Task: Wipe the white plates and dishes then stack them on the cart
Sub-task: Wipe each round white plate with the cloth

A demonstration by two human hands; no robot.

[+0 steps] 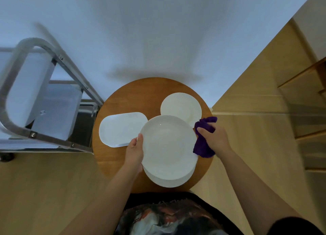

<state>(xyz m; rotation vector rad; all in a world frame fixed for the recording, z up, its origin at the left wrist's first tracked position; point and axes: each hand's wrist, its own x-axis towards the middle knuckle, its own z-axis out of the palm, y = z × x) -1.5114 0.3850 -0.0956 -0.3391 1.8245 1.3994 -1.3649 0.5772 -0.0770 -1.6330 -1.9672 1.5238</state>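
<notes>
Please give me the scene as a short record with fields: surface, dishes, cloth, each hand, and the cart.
surface: round wooden table
dishes: large round plate held above a stack of plates; oblong dish to its left; smaller round plate behind it
cloth: purple cloth, at the held plate's right rim
left hand: grips the plate's left rim
right hand: grips the cloth
cart: metal cart left of the table; no white dishes visible on it

In front of me stands a round wooden bench (123,100), just against a white wall (158,31). The floor (44,181) is of light wood. At my right I see wooden steps (307,111). I wear a dark printed shirt (169,217).
</notes>
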